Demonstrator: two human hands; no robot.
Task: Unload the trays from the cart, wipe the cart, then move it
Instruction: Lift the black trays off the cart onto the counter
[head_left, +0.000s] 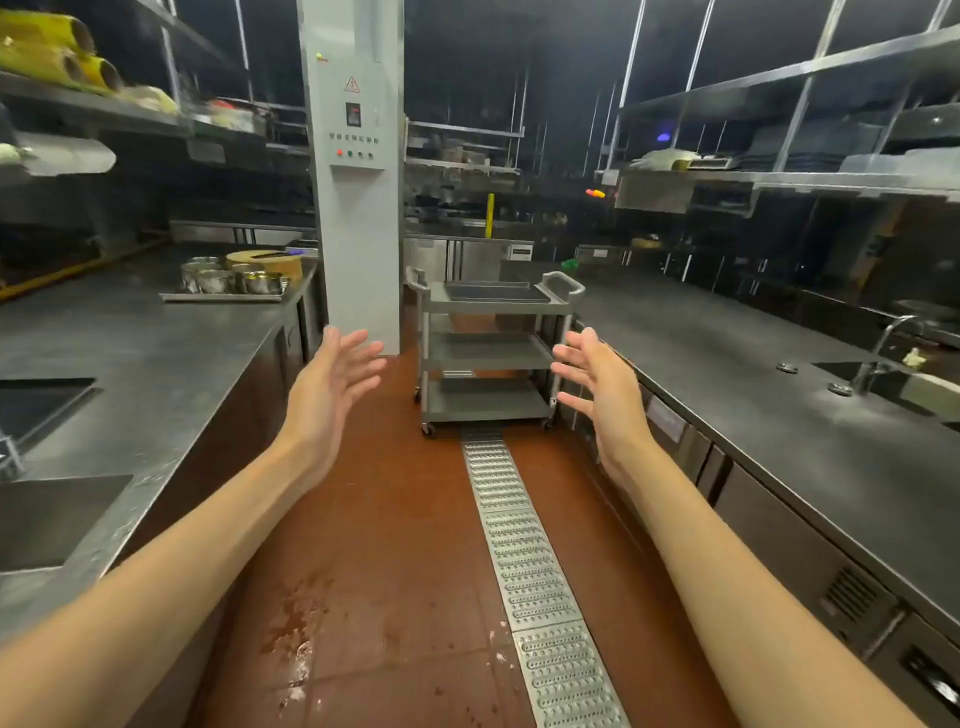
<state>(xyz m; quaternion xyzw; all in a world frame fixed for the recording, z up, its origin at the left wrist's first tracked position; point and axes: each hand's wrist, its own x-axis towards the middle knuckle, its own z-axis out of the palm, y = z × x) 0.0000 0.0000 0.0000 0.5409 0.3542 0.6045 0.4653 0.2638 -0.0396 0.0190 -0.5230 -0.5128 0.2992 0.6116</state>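
The three-shelf cart (488, 348) stands at the far end of the aisle, straddling the floor drain (524, 561); one dark tray (496, 291), possibly a stack, lies on its top shelf, so unloading looks not yet begun, with wiping and moving also left; the two lower shelves look bare; the left hand (332, 384) and right hand (602, 389) are raised with fingers spread, holding nothing, well short of the cart; no cloth is visible.

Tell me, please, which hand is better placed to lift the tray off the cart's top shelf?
Neither clearly: left hand and right hand are both open, level, either side of the distant cart. The wide tray probably needs both.
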